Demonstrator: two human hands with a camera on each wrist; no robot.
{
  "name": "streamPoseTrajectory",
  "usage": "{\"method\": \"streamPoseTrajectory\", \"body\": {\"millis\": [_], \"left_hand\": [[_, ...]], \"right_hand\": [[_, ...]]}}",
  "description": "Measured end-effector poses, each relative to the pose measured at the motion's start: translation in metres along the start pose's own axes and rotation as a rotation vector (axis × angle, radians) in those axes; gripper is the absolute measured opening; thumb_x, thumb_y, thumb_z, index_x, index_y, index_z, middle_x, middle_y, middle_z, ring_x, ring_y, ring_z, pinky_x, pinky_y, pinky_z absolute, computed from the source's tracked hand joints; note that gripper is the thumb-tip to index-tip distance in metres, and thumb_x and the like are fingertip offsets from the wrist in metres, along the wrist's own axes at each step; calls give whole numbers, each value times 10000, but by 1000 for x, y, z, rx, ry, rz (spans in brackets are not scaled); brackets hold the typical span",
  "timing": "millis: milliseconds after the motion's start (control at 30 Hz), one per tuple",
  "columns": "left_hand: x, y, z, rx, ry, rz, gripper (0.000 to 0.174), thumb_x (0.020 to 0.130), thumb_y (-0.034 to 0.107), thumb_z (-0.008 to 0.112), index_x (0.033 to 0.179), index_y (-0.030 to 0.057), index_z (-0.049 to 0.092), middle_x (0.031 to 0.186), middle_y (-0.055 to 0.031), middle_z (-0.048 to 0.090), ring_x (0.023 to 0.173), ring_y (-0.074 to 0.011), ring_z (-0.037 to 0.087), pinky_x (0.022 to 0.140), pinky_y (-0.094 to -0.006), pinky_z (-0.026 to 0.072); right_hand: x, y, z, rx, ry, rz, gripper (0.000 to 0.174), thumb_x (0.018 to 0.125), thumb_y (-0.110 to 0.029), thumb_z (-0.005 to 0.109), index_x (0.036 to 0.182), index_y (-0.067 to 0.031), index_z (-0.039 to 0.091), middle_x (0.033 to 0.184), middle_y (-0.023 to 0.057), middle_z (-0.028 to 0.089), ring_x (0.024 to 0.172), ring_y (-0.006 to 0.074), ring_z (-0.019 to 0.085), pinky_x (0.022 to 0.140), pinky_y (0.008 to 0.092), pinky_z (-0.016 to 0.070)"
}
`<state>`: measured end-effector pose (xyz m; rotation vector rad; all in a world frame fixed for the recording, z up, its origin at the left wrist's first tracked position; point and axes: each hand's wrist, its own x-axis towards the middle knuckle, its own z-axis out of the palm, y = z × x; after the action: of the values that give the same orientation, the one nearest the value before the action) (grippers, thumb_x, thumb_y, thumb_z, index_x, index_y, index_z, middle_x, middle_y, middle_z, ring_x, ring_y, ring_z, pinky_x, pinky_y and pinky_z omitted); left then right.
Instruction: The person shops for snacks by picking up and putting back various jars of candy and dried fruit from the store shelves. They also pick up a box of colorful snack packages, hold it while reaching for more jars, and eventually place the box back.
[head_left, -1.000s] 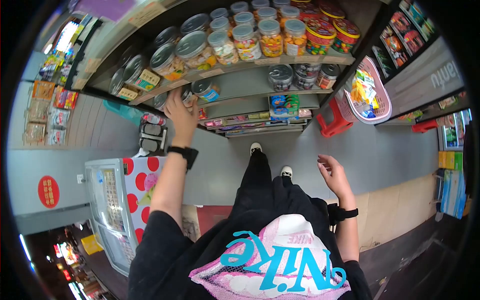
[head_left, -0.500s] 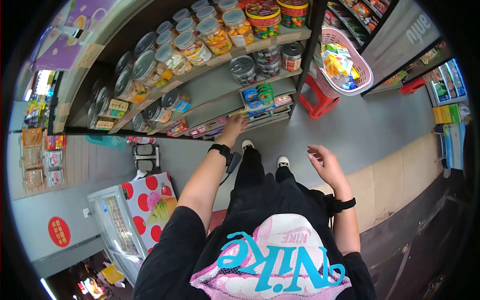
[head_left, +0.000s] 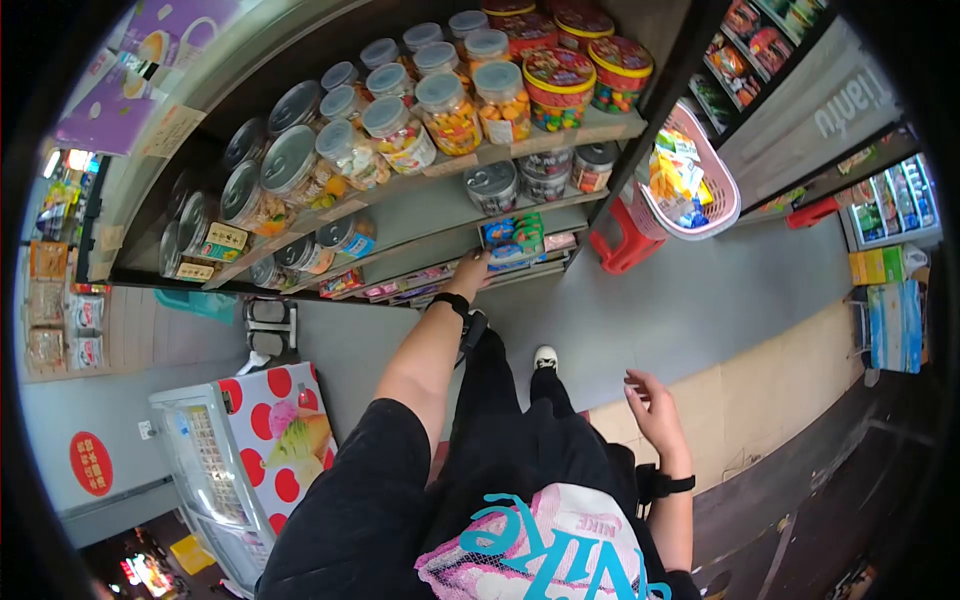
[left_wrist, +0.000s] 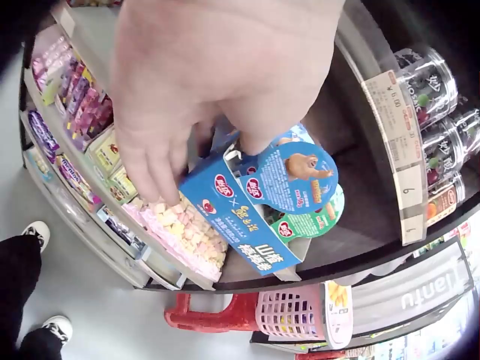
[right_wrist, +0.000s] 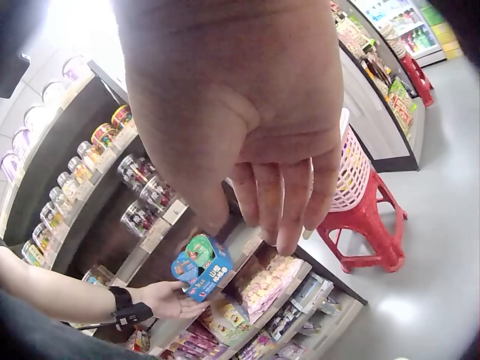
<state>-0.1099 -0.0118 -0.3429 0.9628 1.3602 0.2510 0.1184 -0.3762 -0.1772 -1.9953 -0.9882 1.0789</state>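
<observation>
In the head view my left hand (head_left: 468, 274) is at the left end of a display box of blue and green round packs (head_left: 514, 240) on a lower shelf. The left wrist view shows that hand (left_wrist: 217, 75) pinching the end of the blue box (left_wrist: 244, 225), thumb at the packs and fingers outside; the fingertips are partly hidden. Seen from the right wrist, the left hand (right_wrist: 171, 300) lies against the blue box (right_wrist: 211, 280). My right hand (head_left: 656, 414) hangs free beside my body, fingers loosely bent, holding nothing.
Rows of lidded jars (head_left: 440, 110) stand on the shelf above. Dark-lidded jars (head_left: 491, 186) are to the box's upper left and right. A pink basket (head_left: 722, 190) rests on a red stool (head_left: 625, 240) to the right. A freezer (head_left: 205, 450) stands at the left.
My left hand has left the jars at the shelf's left side and moved right to the blue box, which it now grips. My right hand still hangs empty.
</observation>
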Motion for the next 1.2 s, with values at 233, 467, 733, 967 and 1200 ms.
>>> {"method": "streamPoseTrajectory", "body": {"millis": [233, 467, 733, 967, 1200], "left_hand": [[0, -5, 3, -155, -22, 18, 537, 966, 265, 594, 1428, 57, 416, 1264, -162, 582, 1053, -306, 665, 883, -405, 588], [-61, -2, 5, -237, -164, -5, 482, 936, 229, 608, 1338, 5, 465, 1257, -154, 580, 1108, -280, 632, 951, -401, 560], [-64, -31, 2, -627, -319, 63, 333, 943, 138, 592, 1242, 2, 539, 1295, -127, 581, 1216, -273, 583, 1091, -426, 468], [-94, -39, -8, -610, -317, 136, 396, 946, 82, 597, 1311, -27, 489, 1296, -146, 579, 1223, -271, 581, 1094, -424, 471], [-161, -70, -37, -454, -370, 50, 515, 945, 92, 620, 1385, -85, 416, 1329, -162, 547, 1221, -250, 581, 1052, -392, 513]], "right_hand": [[8, -12, -2, -49, -31, 17, 351, 959, -149, 641, 1272, 4, 601, 1146, 186, 691, 1003, 287, 687, 875, 376, 543], [34, -27, 4, -123, -76, -54, 334, 959, -143, 640, 1265, -13, 609, 1146, 166, 699, 1003, 260, 691, 865, 370, 543], [45, -41, 10, -126, -131, -103, 333, 946, -131, 648, 1256, -13, 611, 1150, 176, 691, 1010, 278, 693, 876, 391, 546], [46, -40, 3, -157, -134, -123, 332, 951, -139, 650, 1254, -9, 610, 1159, 185, 688, 1018, 284, 696, 891, 391, 544], [52, -44, 2, -185, -160, -153, 337, 946, -150, 658, 1247, -6, 609, 1166, 185, 689, 1022, 287, 699, 888, 399, 547]]}}
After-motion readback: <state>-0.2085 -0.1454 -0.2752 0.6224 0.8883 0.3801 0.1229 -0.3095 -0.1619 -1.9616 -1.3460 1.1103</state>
